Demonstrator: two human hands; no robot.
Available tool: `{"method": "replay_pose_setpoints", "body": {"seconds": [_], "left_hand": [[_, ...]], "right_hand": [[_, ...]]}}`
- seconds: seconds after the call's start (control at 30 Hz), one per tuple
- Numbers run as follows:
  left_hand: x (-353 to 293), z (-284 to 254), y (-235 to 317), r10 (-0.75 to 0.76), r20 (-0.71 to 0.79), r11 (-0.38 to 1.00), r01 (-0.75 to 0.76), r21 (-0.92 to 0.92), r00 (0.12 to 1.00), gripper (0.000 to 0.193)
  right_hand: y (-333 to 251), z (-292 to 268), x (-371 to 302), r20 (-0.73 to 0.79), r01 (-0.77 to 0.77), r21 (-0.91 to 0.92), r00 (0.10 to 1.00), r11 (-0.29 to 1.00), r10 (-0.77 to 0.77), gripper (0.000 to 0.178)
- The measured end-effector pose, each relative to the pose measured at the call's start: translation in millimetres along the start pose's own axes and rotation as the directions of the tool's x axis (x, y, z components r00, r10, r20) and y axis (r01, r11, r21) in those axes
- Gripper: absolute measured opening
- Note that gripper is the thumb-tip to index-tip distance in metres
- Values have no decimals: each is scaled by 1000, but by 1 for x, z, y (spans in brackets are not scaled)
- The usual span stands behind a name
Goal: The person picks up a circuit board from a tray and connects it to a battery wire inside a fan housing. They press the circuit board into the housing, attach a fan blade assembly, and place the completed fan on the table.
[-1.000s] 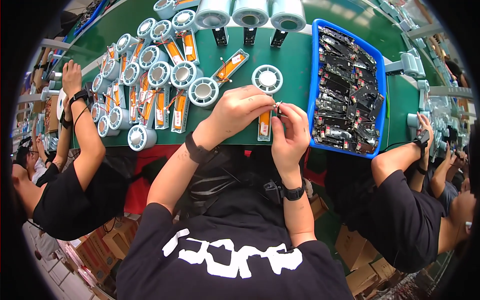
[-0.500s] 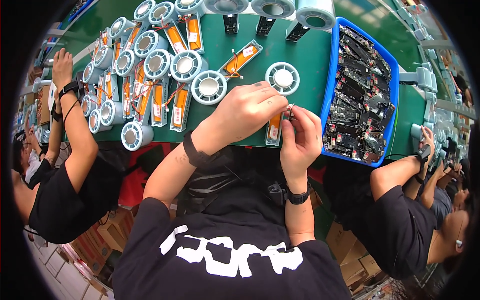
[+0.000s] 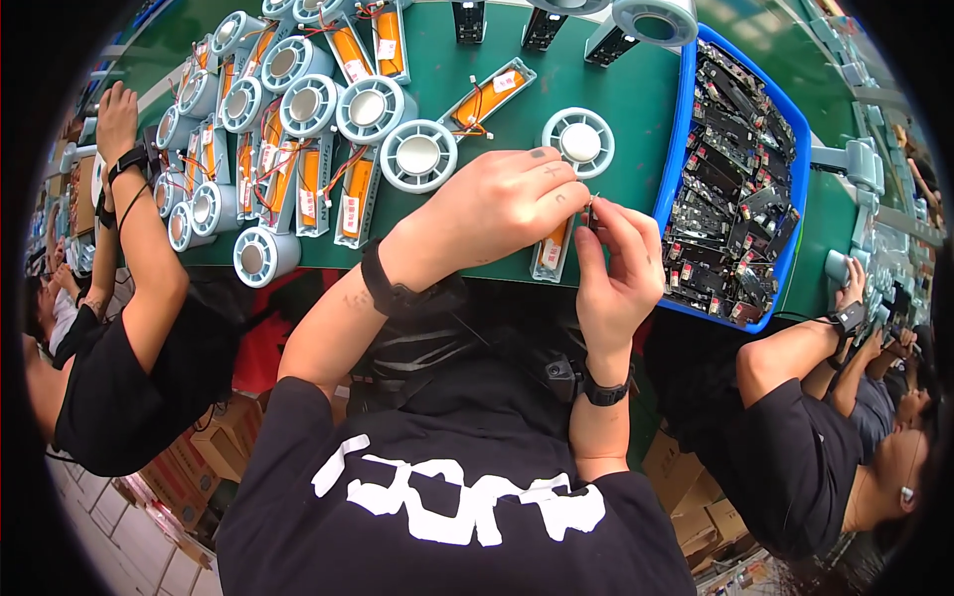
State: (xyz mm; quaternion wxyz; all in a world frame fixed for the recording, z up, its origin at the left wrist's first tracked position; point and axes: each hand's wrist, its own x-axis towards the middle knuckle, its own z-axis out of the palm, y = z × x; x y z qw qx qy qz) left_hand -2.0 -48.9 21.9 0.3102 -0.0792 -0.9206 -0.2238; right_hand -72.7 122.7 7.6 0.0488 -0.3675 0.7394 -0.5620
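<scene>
My left hand reaches across in front of me, its fingers closed in a pinch. Its fingertips meet those of my right hand, also pinched, at a small dark part with a metallic edge. Fingers cover most of that part, so its kind is unclear. Just beyond and beneath them lies a light-blue housing with a round, spoked head. The handle of this housing holds an orange battery pack with a white label, partly hidden by my left hand.
Several similar housings with orange batteries and red wires crowd the green table's left side. A blue bin of black circuit boards stands at right. More round-headed units stand at the back. Co-workers sit on both sides.
The whole view has shifted slightly, so the table's contents appear higher and further right near the bin. Both hands stay together over the same housing, still pinching, with only small finger movement.
</scene>
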Motion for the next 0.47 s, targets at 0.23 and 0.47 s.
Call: {"method": "replay_pose_setpoints", "body": {"seconds": [0.23, 0.47], "left_hand": [[-5, 0, -4, 10, 30, 1000, -10, 16, 999, 18], [-8, 1, -6, 1, 34, 1000, 0, -23, 999, 19]], "right_hand": [[-1, -4, 6, 39, -25, 38, 999, 999, 24, 31], [-8, -6, 6, 61, -35, -28, 997, 999, 36, 29]]}}
